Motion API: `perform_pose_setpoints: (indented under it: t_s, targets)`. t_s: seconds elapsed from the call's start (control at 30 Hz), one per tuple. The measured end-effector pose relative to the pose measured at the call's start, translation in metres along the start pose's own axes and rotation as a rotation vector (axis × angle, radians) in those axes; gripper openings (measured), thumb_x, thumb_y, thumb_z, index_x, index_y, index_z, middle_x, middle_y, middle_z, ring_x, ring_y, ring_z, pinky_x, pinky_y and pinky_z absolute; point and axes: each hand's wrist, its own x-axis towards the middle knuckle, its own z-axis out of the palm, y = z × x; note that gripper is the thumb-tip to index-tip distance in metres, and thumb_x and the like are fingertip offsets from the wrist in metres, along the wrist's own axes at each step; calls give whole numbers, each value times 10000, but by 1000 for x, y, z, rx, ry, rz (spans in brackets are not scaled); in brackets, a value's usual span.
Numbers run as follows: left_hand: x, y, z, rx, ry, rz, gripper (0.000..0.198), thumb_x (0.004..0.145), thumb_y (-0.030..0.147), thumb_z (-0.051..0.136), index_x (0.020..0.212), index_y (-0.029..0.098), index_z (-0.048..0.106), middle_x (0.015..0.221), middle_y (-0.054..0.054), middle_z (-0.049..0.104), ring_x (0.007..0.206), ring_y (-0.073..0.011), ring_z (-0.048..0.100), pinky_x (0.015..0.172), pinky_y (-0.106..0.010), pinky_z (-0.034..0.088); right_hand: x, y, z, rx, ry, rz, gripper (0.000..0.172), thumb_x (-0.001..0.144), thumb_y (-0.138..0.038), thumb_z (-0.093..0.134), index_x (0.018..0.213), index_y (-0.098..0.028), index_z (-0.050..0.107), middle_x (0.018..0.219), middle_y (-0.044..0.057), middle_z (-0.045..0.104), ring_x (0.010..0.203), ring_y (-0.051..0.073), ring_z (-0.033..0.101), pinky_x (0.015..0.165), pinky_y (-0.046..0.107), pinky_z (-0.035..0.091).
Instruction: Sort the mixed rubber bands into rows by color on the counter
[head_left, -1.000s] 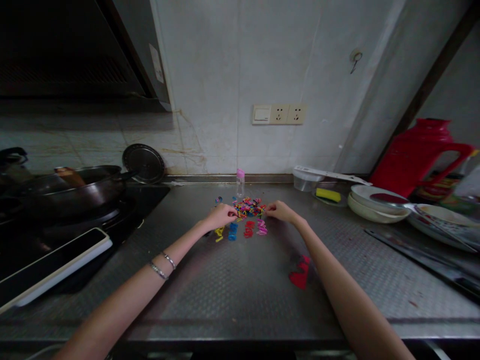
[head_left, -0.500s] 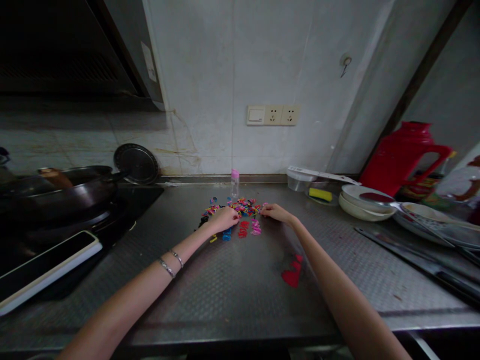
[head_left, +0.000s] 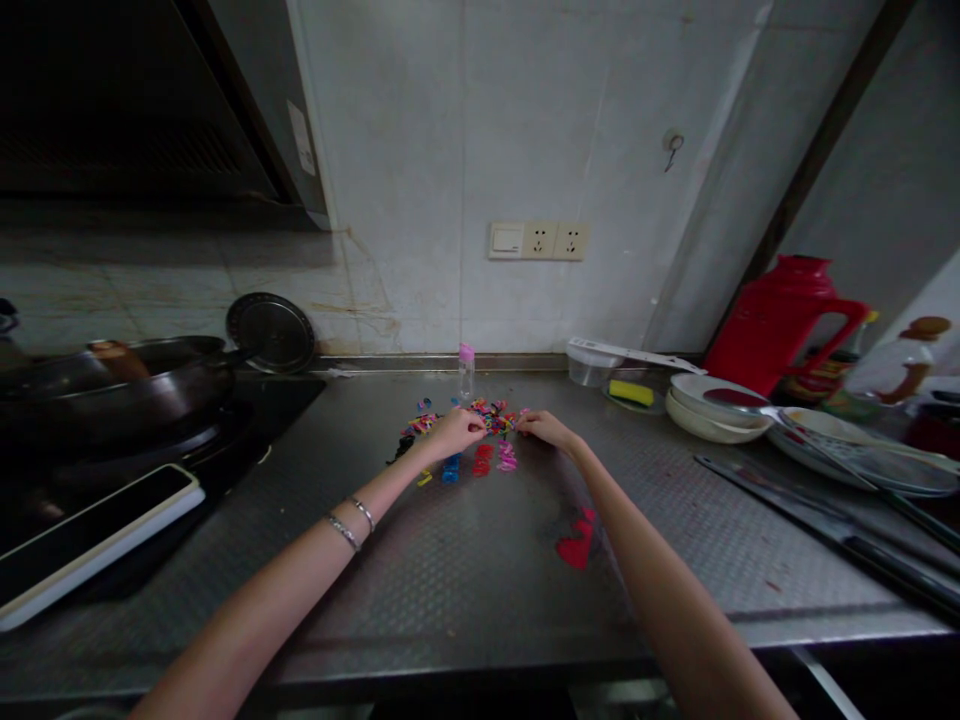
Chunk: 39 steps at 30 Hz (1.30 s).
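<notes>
A pile of small multicoloured bands, like little hair elastics [head_left: 495,412], lies on the steel counter. My left hand [head_left: 459,432] is over the left part of the pile, its fingers drawn together in a pinch. At the pile's right edge, my right hand [head_left: 546,428] also has its fingertips pressed together. Whatever either pinch holds is too small to make out. In front of the pile are single-colour groups: blue bands [head_left: 450,468], red bands [head_left: 482,460], pink bands [head_left: 508,456] and a few yellow bands [head_left: 425,478]. Black bands [head_left: 405,446] lie left of my left hand.
Behind the pile stands a pink-capped clear bottle [head_left: 466,372]. Red heart-shaped pieces [head_left: 576,545] lie by my right forearm. On the right are a yellow sponge [head_left: 631,392], bowls [head_left: 712,418], a knife [head_left: 772,498] and a red thermos [head_left: 780,325]. A pan [head_left: 172,375] is left.
My left hand has shifted slightly right and turned over the pile. My right hand stays at the pile's right edge. The whole view has moved slightly.
</notes>
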Motion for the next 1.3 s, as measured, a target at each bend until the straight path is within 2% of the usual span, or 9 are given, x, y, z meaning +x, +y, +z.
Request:
perform_pose_setpoints:
  t_s: [0.2,0.3,0.43,0.57,0.7,0.83,0.97,1.1,1.3]
  targets:
    - [14,6,17,79,-23,66,227,737,232,505,815,142,698,780,-56,683,634,-133,563,629,-224,380,-1,0,-2,25,46,16,221,627,-328,487,598,-136,593,569,-14,530,592,109,460,567,213,345]
    - [17,7,21,78,-78,89,222,717,213,514,825,147,697,772,-51,684,623,-128,562,633,-220,384,-1,3,-2,47,60,6,224,623,-331,482,589,-137,588,575,-14,528,584,104,451,551,209,334]
    - [16,12,20,47,-124,130,234,729,231,504,832,143,694,733,-46,677,593,-122,547,603,-213,377,1,8,-2,96,77,1,242,632,-345,477,586,-133,584,559,-19,510,555,95,431,527,205,317]
    - [7,10,11,1,-47,107,261,752,265,484,855,134,685,785,-51,673,638,-128,550,623,-215,378,2,13,0,122,141,21,272,639,-375,500,640,-123,602,540,-17,506,528,92,422,515,205,312]
    - [-9,-8,-7,-56,23,18,280,766,293,465,820,128,684,744,-39,664,643,-129,541,613,-213,376,4,18,5,113,243,73,306,628,-407,526,704,-123,613,549,-17,520,501,87,416,494,201,308]
    - [-30,-34,-33,-145,102,-101,288,746,327,491,791,117,683,718,-45,657,635,-130,532,608,-219,383,5,22,9,63,266,48,287,609,-407,547,648,-128,601,544,-20,524,501,87,425,484,196,306]
    - [-49,-58,-54,-341,216,-321,328,721,377,514,808,103,672,565,-15,576,468,-82,430,450,-197,309,3,21,10,27,291,21,269,591,-396,570,635,-132,601,528,-25,520,500,91,436,489,196,321]
    - [-63,-71,-65,-629,293,-520,370,695,422,542,880,116,635,506,42,454,352,-28,270,356,-176,151,-1,19,15,-83,353,-30,253,585,-397,585,602,-145,591,497,-29,508,490,96,445,486,196,318]
    - [-68,-79,-71,-849,356,-565,346,644,390,605,851,113,617,539,40,448,342,-5,247,340,-169,96,-7,17,23,-212,412,-122,210,627,-361,550,612,-157,601,521,-11,544,499,105,482,487,197,321]
